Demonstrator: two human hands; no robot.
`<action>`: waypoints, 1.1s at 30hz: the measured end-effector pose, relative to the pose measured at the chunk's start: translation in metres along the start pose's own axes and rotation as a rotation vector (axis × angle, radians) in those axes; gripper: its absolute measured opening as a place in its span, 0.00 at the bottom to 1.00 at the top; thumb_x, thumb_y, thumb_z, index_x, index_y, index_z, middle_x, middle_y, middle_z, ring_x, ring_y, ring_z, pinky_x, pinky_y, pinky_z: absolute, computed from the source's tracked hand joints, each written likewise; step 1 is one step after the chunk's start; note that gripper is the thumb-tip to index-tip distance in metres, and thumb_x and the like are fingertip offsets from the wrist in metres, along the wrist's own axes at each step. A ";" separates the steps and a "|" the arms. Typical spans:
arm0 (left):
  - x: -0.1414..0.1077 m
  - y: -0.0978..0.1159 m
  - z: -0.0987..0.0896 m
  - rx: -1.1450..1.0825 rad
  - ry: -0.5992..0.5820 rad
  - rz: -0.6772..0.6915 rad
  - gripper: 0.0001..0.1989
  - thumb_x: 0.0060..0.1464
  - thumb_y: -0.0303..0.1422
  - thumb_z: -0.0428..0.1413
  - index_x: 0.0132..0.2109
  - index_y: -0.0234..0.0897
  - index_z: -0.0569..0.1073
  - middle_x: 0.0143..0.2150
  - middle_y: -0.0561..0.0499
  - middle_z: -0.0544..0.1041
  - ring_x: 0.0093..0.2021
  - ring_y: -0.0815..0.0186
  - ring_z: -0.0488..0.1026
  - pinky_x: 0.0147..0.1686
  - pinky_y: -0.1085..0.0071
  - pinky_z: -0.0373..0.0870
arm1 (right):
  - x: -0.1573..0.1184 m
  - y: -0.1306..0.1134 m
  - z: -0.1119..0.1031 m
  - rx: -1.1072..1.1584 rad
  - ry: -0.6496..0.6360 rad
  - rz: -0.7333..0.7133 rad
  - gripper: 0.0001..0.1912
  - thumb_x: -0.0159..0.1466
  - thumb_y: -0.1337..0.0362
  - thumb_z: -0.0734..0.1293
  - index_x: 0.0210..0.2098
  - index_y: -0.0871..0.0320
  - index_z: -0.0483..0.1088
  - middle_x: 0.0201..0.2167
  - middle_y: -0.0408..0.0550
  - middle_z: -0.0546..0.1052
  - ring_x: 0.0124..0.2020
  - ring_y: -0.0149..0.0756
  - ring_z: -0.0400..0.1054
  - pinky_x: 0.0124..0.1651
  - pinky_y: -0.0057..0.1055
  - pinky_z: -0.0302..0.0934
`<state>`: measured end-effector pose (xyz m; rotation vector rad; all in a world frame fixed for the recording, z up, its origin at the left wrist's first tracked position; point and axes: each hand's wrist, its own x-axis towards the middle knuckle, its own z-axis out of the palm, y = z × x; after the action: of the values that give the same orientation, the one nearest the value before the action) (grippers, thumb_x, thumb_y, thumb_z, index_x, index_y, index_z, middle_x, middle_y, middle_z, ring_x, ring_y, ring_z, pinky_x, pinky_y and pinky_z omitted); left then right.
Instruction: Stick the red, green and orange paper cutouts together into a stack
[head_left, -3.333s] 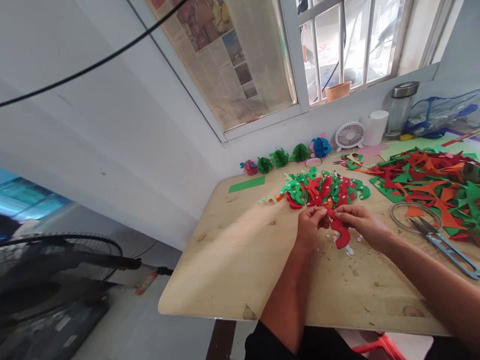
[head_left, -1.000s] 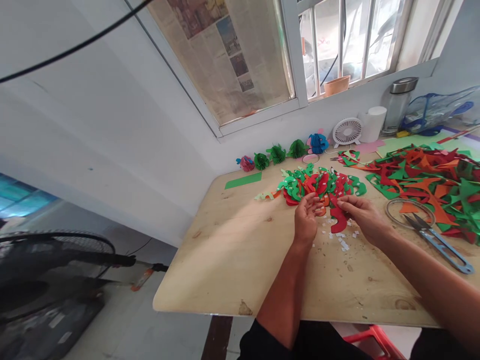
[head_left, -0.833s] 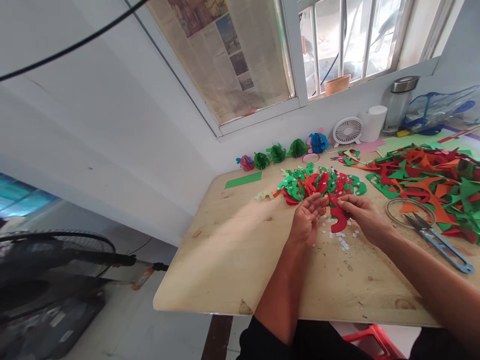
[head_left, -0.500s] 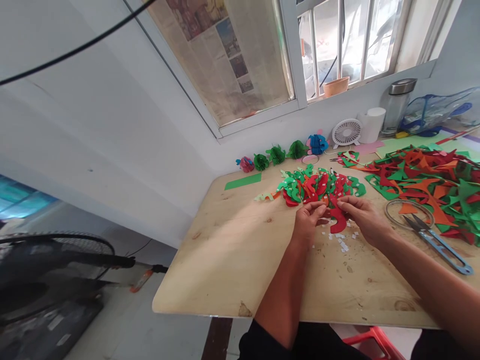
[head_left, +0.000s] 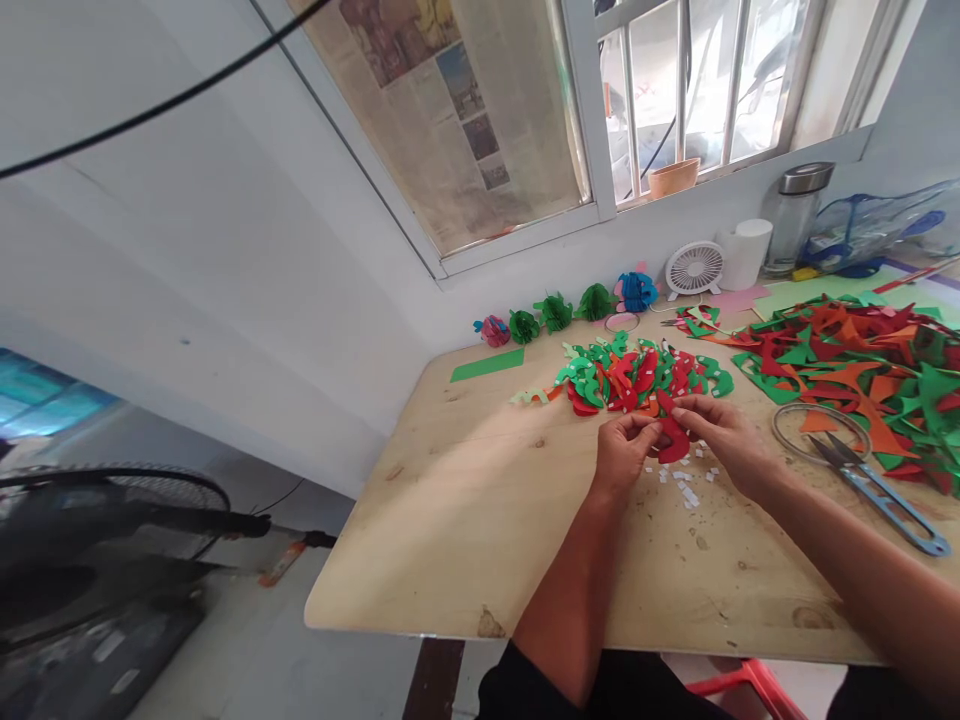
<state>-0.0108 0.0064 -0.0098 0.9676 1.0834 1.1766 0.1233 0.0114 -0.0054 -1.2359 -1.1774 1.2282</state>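
Note:
Between my two hands is a curved red paper cutout [head_left: 674,443], held just above the wooden table. My left hand [head_left: 626,447] pinches its left edge with thumb and forefinger. On the upper right part of the same cutout, my right hand [head_left: 716,432] is closed with its fingertips. Right behind my hands lies a pile of green, red and orange paper cutouts [head_left: 645,370], several with small white squares on them. Small white paper squares [head_left: 688,492] are scattered on the table just below the hands.
To the right lie thread snips [head_left: 881,495] by a metal ring [head_left: 784,430] and a large heap of paper scraps [head_left: 862,370]. Along the wall stand folded paper ornaments [head_left: 556,312], a small white fan [head_left: 694,268] and a glass bottle [head_left: 795,220]. A green strip [head_left: 487,365] lies back left.
My left hand has shifted slightly right and now grips the red cutout closer to its middle. My right hand stays on its upper part.

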 end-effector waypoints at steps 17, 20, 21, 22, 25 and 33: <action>0.006 -0.011 0.001 0.011 0.061 -0.044 0.09 0.38 0.35 0.61 0.24 0.33 0.71 0.18 0.50 0.73 0.19 0.69 0.69 0.20 0.74 0.66 | 0.005 0.006 -0.002 -0.249 0.139 -0.135 0.14 0.52 0.53 0.64 0.30 0.57 0.71 0.28 0.47 0.76 0.30 0.38 0.67 0.33 0.32 0.61; 0.009 -0.013 -0.002 -0.023 0.109 -0.051 0.09 0.38 0.35 0.61 0.25 0.33 0.71 0.19 0.50 0.74 0.19 0.69 0.70 0.19 0.75 0.65 | 0.006 0.008 -0.003 -0.254 0.149 -0.122 0.15 0.53 0.52 0.63 0.30 0.57 0.71 0.29 0.48 0.76 0.34 0.39 0.68 0.35 0.32 0.61; 0.010 -0.014 -0.003 -0.041 0.135 -0.052 0.10 0.37 0.35 0.61 0.25 0.33 0.71 0.19 0.50 0.74 0.19 0.69 0.70 0.19 0.75 0.65 | 0.006 0.008 -0.004 -0.257 0.148 -0.123 0.15 0.53 0.52 0.63 0.30 0.57 0.71 0.29 0.48 0.76 0.33 0.39 0.68 0.35 0.32 0.61; 0.012 -0.014 -0.005 -0.063 0.171 -0.050 0.10 0.37 0.36 0.61 0.25 0.32 0.71 0.19 0.50 0.74 0.19 0.69 0.70 0.19 0.75 0.65 | 0.006 0.008 -0.004 -0.268 0.145 -0.123 0.15 0.53 0.52 0.63 0.31 0.57 0.71 0.29 0.47 0.76 0.33 0.39 0.68 0.35 0.32 0.61; 0.016 -0.013 -0.012 -0.157 0.310 -0.040 0.13 0.37 0.37 0.61 0.28 0.32 0.72 0.20 0.51 0.73 0.19 0.70 0.69 0.19 0.75 0.65 | 0.006 0.009 -0.004 -0.331 0.123 -0.125 0.15 0.55 0.53 0.62 0.32 0.57 0.71 0.30 0.47 0.76 0.29 0.36 0.67 0.33 0.32 0.61; 0.027 -0.018 -0.027 -0.361 0.449 -0.043 0.15 0.35 0.37 0.61 0.29 0.33 0.69 0.21 0.52 0.72 0.19 0.71 0.68 0.20 0.75 0.64 | 0.015 0.008 0.003 -0.495 -0.009 -0.231 0.14 0.57 0.57 0.61 0.35 0.57 0.72 0.30 0.48 0.77 0.29 0.37 0.69 0.30 0.31 0.62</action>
<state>-0.0319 0.0313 -0.0363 0.4053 1.1757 1.5333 0.1207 0.0263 -0.0137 -1.3977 -1.6435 0.7941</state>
